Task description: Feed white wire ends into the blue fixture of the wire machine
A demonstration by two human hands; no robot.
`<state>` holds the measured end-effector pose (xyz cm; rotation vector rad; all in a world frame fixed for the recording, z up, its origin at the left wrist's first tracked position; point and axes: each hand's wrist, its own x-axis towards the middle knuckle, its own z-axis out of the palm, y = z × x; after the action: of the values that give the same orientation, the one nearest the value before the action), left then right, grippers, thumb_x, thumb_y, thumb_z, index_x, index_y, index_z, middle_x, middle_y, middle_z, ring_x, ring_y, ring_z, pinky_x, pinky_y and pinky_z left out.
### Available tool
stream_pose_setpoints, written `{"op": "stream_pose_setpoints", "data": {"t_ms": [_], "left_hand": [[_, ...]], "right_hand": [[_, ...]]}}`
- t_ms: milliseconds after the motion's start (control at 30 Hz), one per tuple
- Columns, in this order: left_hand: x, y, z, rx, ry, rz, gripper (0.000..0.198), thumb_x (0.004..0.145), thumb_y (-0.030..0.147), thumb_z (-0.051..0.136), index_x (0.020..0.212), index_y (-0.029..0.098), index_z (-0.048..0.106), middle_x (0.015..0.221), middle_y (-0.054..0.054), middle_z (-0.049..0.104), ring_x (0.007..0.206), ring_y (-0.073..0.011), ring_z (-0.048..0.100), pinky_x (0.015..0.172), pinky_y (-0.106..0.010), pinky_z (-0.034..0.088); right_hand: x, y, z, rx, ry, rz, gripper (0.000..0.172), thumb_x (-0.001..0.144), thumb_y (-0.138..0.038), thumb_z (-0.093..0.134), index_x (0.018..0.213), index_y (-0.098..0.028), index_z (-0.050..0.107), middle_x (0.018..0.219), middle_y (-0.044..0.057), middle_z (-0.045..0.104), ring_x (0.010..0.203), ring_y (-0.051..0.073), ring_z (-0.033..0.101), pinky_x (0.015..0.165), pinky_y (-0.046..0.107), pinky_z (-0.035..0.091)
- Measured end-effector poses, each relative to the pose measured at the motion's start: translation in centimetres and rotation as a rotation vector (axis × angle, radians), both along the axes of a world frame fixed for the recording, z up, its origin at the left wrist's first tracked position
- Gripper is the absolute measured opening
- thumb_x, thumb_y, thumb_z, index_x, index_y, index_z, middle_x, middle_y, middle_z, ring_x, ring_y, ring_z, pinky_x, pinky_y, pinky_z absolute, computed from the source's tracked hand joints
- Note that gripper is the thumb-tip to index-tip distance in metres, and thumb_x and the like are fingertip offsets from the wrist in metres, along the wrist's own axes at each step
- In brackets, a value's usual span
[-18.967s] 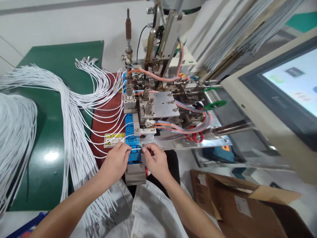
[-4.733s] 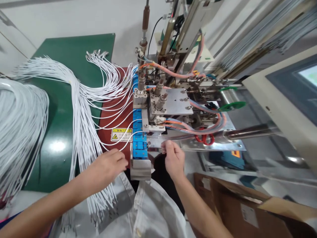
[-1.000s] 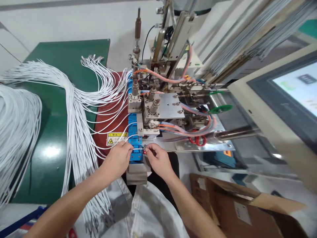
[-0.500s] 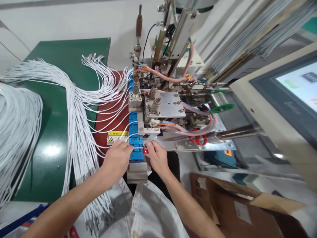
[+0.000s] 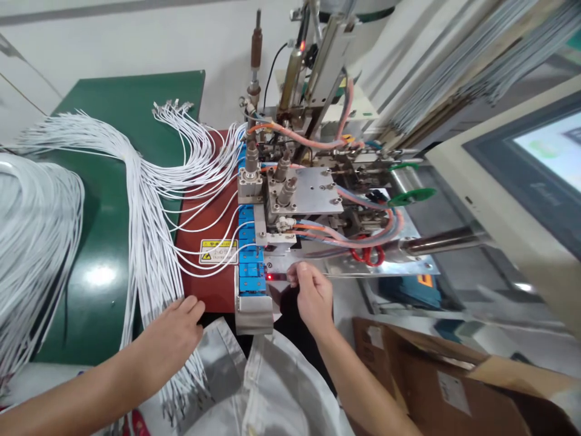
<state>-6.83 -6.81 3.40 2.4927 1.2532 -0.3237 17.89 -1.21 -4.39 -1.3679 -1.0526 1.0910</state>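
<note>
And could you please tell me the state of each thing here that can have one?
Left hand: fingers bent, by the wires; grip unclear
Right hand: fingers curled; grip unclear
White wires: gathered, lower ends loose
Blue blocks: lined up in a row
Red light beside the blocks: lit
Screen: lit
Spool: wound with silvery wire
Cardboard box: open

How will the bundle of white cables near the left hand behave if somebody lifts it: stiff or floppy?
Probably floppy: the bundle of white cables lies and hangs in soft curves. Its lower ends may spread apart, as they look loose. Lifting might also tug at the blue blocks, because some cables seem to reach them.
</note>
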Motion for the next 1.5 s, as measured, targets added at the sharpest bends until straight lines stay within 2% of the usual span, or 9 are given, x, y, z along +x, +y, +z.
{"op": "stream_pose_setpoints", "data": {"t_ms": [167, 300, 400, 533, 633, 833, 967, 1200, 1500], "left_hand": [[2.0, 2.3, 1.0, -0.113, -0.239, -0.038, 0.018, 0.085, 0.016, 0.05, 0.07, 0.019, 0.059, 0.078, -0.001, 0.06, 0.079, -0.016, 0.053, 0.071, -0.028, 0.041], [4.0, 3.5, 0.5, 0.016, -0.511, 0.23, 0.018, 0.089, 0.021, 0.042, 0.086, 0.019, 0.06, 0.082, -0.001, 0.063, 0.076, -0.0125, 0.058, 0.071, -0.024, 0.045], [5.2, 3.6, -0.4, 0.097, -0.585, 0.351, 0.019, 0.089, 0.022, 0.042, 0.089, 0.019, 0.061, 0.085, -0.002, 0.064, 0.077, -0.0129, 0.06, 0.072, -0.024, 0.047], [7.0, 3.5, -1.0, 0.098, -0.662, 0.395, 0.02, 0.088, 0.023, 0.044, 0.096, 0.019, 0.062, 0.087, -0.004, 0.066, 0.079, -0.0142, 0.061, 0.074, -0.026, 0.048], [8.2, 3.7, -1.3, 0.052, -0.727, 0.425, 0.022, 0.086, 0.025, 0.048, 0.103, 0.021, 0.06, 0.095, -0.004, 0.066, 0.085, -0.0156, 0.062, 0.078, -0.028, 0.049], [9.0, 4.2, -1.5, -0.053, -0.795, 0.526, 0.017, 0.085, 0.024, 0.05, 0.083, 0.02, 0.066, 0.076, -0.001, 0.066, 0.069, -0.0126, 0.06, 0.065, -0.022, 0.048], [9.1, 4.2, -1.5, -0.037, -0.815, 0.616, 0.014, 0.082, 0.023, 0.053, 0.08, 0.02, 0.066, 0.074, 0.0, 0.066, 0.066, -0.0113, 0.059, 0.063, -0.02, 0.047], [9.5, 4.0, -1.9, -0.003, -0.838, 0.648, 0.013, 0.079, 0.021, 0.054, 0.075, 0.019, 0.066, 0.073, -0.001, 0.066, 0.066, -0.0122, 0.058, 0.062, -0.021, 0.046], [9.6, 3.9, -2.1, -0.121, -0.911, 0.727, 0.012, 0.08, 0.021, 0.053, 0.077, 0.018, 0.064, 0.073, -0.001, 0.064, 0.066, -0.012, 0.058, 0.062, -0.021, 0.046]], "right_hand": [[-0.5, -0.6, 0.9, 0.005, 0.034, 0.018, 0.039, 0.083, -0.046, 0.046, 0.059, -0.017, 0.057, 0.055, -0.001, 0.05, 0.051, 0.011, 0.044, 0.049, 0.023, 0.037], [-0.4, -1.8, 1.1, 0.036, 0.153, 0.13, 0.042, 0.084, -0.048, 0.043, 0.065, -0.016, 0.063, 0.056, 0.002, 0.055, 0.051, 0.013, 0.048, 0.049, 0.026, 0.04], [-0.4, -2.5, 1.4, 0.06, 0.26, 0.113, 0.038, 0.082, -0.048, 0.045, 0.075, -0.016, 0.066, 0.061, 0.004, 0.061, 0.053, 0.015, 0.053, 0.051, 0.028, 0.044], [-0.5, -2.4, 2.6, 0.037, 0.088, 0.1, 0.011, 0.074, -0.029, 0.061, 0.072, -0.018, 0.064, 0.062, 0.001, 0.062, 0.052, 0.012, 0.054, 0.051, 0.025, 0.045], [-0.6, -2.0, 3.5, 0.08, -0.021, 0.143, 0.008, 0.075, -0.024, 0.059, 0.071, -0.018, 0.063, 0.066, 0.001, 0.063, 0.059, 0.013, 0.057, 0.057, 0.025, 0.047], [-1.4, -1.9, 3.4, 0.038, 0.072, 0.103, 0.011, 0.078, -0.026, 0.055, 0.074, -0.018, 0.062, 0.067, 0.002, 0.062, 0.06, 0.013, 0.057, 0.056, 0.025, 0.048], [-2.2, -2.4, 3.0, 0.039, 0.084, -0.021, 0.012, 0.079, -0.026, 0.054, 0.076, -0.018, 0.063, 0.071, 0.003, 0.062, 0.066, 0.014, 0.058, 0.061, 0.027, 0.049], [-2.4, -2.5, 3.1, 0.086, -0.066, 0.028, 0.008, 0.076, -0.021, 0.056, 0.071, -0.018, 0.061, 0.069, 0.002, 0.06, 0.065, 0.014, 0.057, 0.061, 0.027, 0.047], [-3.2, -2.7, 3.2, -0.023, 0.025, -0.026, 0.011, 0.076, -0.024, 0.054, 0.068, -0.017, 0.058, 0.066, 0.001, 0.057, 0.062, 0.013, 0.054, 0.058, 0.025, 0.046]]}}
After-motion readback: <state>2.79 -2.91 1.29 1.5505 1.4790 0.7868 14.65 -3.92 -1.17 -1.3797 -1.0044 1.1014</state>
